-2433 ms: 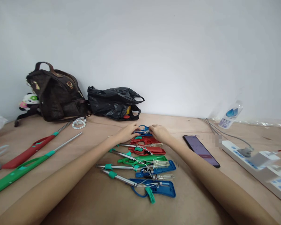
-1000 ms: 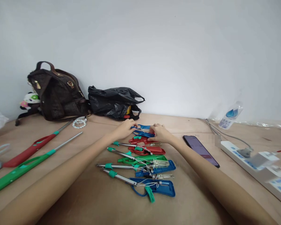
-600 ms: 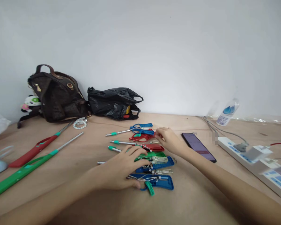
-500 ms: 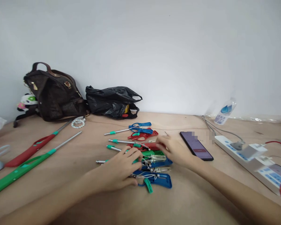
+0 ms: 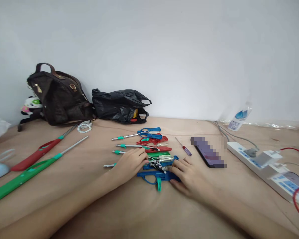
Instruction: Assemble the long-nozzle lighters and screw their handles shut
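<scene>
Several opened stick lighters lie in a column, with blue, red and green casing halves, metal tubes, clear fuel tanks and white wires. Over the middle of the nearer ones is my left hand (image 5: 132,163), fingers bent and closed among the wires; what they grip is hidden. My right hand (image 5: 188,176) closes on the right end of the nearest blue lighter casing (image 5: 150,175), thumb at its near edge. A green trigger piece (image 5: 159,184) sits against that casing's near side. Beyond are a green casing (image 5: 159,154) and a red casing (image 5: 161,149).
A small screwdriver (image 5: 186,150) and a phone (image 5: 209,154) lie right of the lighters. Farther right are a power strip (image 5: 241,154) with chargers and a tilted bottle (image 5: 240,118). Whole red (image 5: 37,155) and green (image 5: 27,176) lighters lie left. A backpack (image 5: 59,99) and black plastic bag (image 5: 117,104) stand behind.
My right hand has come nearer, from beside the red casing to the nearest blue one, uncovering the screwdriver. My left hand has shifted slightly away from me and off the nearest casing.
</scene>
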Action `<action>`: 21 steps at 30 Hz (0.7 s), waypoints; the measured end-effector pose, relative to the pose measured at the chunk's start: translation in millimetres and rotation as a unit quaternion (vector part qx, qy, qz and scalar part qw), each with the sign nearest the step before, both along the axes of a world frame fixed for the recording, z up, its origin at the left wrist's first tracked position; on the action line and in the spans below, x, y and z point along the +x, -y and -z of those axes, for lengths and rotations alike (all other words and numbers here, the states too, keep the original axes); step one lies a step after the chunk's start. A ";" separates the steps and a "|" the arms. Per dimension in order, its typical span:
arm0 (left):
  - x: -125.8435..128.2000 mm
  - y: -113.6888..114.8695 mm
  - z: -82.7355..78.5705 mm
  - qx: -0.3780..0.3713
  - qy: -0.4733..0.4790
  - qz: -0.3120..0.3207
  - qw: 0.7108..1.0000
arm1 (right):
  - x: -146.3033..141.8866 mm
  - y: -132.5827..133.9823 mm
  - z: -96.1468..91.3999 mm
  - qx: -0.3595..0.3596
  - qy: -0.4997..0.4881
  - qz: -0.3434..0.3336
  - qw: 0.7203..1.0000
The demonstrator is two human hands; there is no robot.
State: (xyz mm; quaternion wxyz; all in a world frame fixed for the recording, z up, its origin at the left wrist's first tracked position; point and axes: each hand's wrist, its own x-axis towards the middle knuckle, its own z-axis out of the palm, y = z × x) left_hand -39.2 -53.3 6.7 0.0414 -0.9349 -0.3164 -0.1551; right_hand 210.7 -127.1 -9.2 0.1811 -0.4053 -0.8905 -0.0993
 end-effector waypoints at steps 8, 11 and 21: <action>-4.0 2.1 4.4 0.007 0.062 0.016 0.998 | 6.1 -9.0 9.1 0.113 -0.001 -0.027 0.993; -3.0 13.2 0.5 0.006 0.060 0.093 0.994 | 4.4 -4.3 5.7 0.081 -0.015 -0.039 0.996; 0.3 24.8 8.8 0.013 0.020 0.240 0.971 | 0.3 9.7 -5.3 -0.034 -0.017 -0.079 0.996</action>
